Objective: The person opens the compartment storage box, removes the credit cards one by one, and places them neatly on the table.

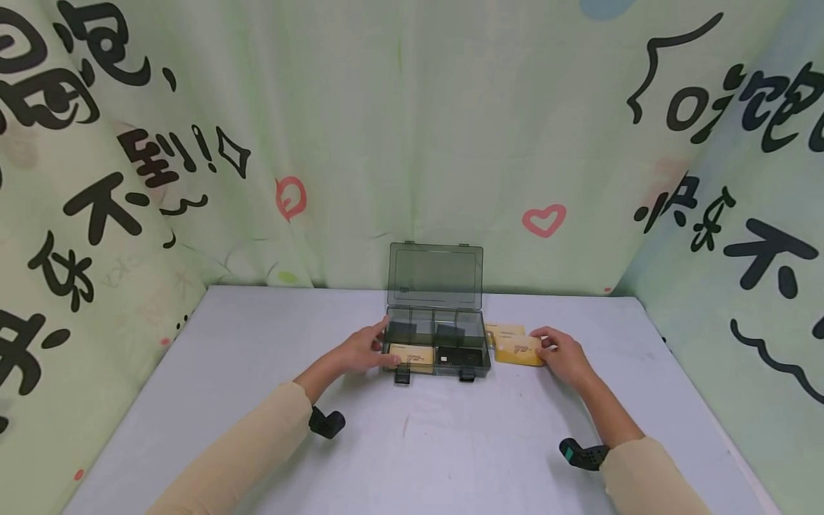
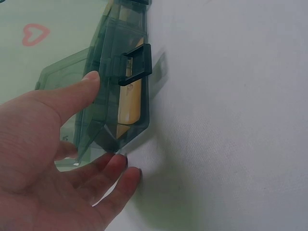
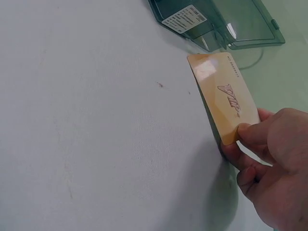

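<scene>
Card (image 3: 224, 96) pinched in right-hand grip (image 1: 565, 355), beside box (image 1: 435, 343)

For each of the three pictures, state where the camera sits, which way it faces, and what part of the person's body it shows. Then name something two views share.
Head: above, facing forward and down; both forearms, left hand, right hand, box.
Left wrist: behind the left hand, facing the box.
Right wrist: behind the right hand, facing the gold card.
Shared: the box appears in all three.

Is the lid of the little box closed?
No, the lid of the smoky plastic box stands up open at the back, so the gold card inside shows.
</scene>
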`<state>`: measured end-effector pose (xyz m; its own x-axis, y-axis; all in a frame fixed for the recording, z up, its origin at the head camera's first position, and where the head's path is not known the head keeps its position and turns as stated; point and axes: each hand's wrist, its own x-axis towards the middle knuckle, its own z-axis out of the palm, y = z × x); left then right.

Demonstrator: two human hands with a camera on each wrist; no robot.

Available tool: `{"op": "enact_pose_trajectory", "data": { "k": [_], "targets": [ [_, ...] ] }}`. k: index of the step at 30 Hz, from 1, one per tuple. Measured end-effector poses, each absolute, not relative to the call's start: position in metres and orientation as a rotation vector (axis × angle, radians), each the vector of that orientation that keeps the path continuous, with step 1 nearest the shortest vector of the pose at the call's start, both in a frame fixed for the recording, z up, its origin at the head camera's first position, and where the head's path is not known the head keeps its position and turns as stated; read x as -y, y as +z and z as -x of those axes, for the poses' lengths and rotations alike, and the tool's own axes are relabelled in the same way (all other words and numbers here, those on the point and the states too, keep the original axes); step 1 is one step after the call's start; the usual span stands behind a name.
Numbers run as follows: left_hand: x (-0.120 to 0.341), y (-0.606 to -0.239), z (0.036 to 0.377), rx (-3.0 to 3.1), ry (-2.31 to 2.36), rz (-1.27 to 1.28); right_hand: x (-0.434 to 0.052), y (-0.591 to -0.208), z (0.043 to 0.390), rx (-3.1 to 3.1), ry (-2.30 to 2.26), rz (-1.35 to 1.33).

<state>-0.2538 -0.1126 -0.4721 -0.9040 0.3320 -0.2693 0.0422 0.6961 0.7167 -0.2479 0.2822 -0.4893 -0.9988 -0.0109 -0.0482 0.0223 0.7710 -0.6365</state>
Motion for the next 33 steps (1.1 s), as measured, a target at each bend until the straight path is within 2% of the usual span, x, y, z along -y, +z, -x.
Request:
{"op": "enact_pose_trajectory", "data": {
  "k": [33],
  "targets": [
    [0.114,-0.475,0.255,-2.543,1.04,-0.319,-0.271,-0.493,0.245,-2.909,-0.932,0.063]
  ]
}}
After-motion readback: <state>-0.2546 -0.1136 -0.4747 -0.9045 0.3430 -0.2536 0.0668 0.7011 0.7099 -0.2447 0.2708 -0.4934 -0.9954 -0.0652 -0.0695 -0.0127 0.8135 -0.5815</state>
